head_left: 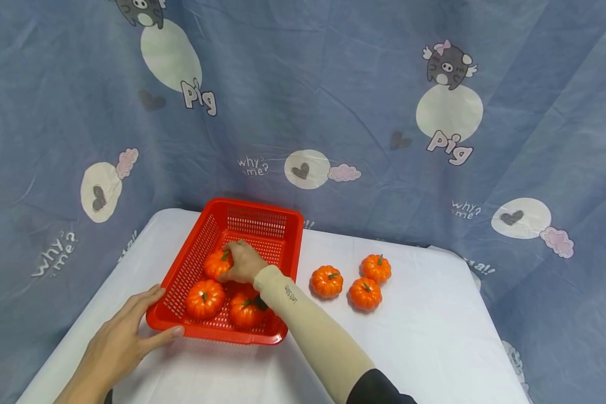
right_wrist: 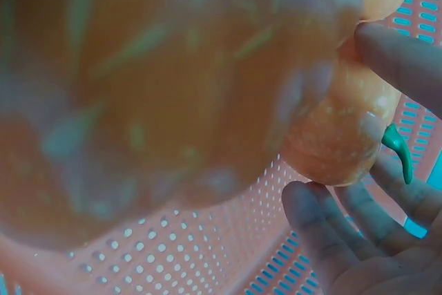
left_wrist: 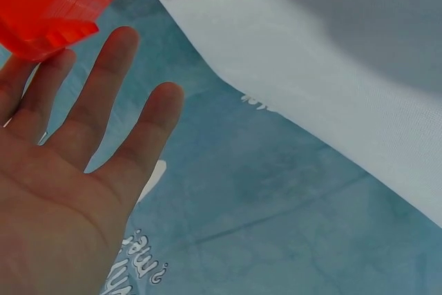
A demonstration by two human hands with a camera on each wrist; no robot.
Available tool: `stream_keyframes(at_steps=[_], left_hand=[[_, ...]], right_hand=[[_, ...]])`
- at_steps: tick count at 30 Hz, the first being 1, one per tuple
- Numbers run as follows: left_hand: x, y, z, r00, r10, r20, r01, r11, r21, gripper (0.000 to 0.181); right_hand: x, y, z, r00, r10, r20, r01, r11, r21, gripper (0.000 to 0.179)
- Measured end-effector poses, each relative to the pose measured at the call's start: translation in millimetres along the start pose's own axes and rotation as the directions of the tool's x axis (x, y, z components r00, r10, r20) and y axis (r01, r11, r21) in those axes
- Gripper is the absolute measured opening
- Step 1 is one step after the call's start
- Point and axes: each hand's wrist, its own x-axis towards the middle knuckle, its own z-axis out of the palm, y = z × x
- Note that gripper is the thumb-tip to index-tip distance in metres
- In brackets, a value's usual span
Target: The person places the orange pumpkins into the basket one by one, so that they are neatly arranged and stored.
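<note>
A red plastic basket (head_left: pixel 298 235) with slotted walls sits on the left part of the table, several small orange pumpkins inside. My right hand (head_left: pixel 243 262) reaches into it and grips a pumpkin (head_left: pixel 217 265) by its sides; the right wrist view shows fingertips and thumb around this pumpkin (right_wrist: pixel 338 143) and its green stem. Nearer the front wall lie another pumpkin (head_left: pixel 204 299) and one (head_left: pixel 244 312) partly behind my right wrist. My left hand (head_left: pixel 118 331) touches the basket's near-left corner, fingers extended; the left wrist view shows its fingers (left_wrist: pixel 103 94) straight below the basket's edge.
Three more pumpkins stand on the white tablecloth (head_left: pixel 414 331) right of the basket: one (head_left: pixel 326 281) nearer it, two (head_left: pixel 376 269) (head_left: pixel 365 294) close together. A blue printed curtain (head_left: pixel 363 101) hangs behind the table and along its sides.
</note>
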Motion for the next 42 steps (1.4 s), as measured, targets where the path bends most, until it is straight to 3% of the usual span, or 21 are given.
stream_keyframes(at_steps=[11, 20, 29, 37, 42], left_hand=[[0.5, -0.5, -0.2, 1.000, -0.008, 0.012, 0.008, 1.000, -0.005, 0.110], [-1.6, -0.7, 1.7, 0.999, 0.023, -0.033, -0.024, 1.000, -0.013, 0.105], [-0.7, -1.0, 1.8, 1.000, 0.004, -0.009, -0.004, 1.000, -0.008, 0.108], [0.0, 0.9, 2.0, 1.000, 0.010, -0.017, -0.010, 1.000, -0.003, 0.107], [0.9, 1.2, -0.2, 0.999, -0.024, 0.031, 0.024, 1.000, -0.001, 0.112]], right_hand=[[0.0, -1.4, -0.1, 1.000, -0.010, -0.003, 0.010, 1.000, -0.019, 0.077], [-3.5, -2.4, -5.4, 1.000, -0.010, 0.014, 0.010, 1.000, -0.010, 0.082], [-10.0, -9.1, -26.7, 0.998, -0.062, -0.012, 0.062, 0.998, 0.001, 0.080], [-26.1, -9.5, -49.7, 0.992, -0.110, -0.066, 0.115, 0.990, 0.077, 0.075], [-38.2, -7.4, -57.8, 0.980, -0.173, -0.098, 0.180, 0.981, 0.066, 0.073]])
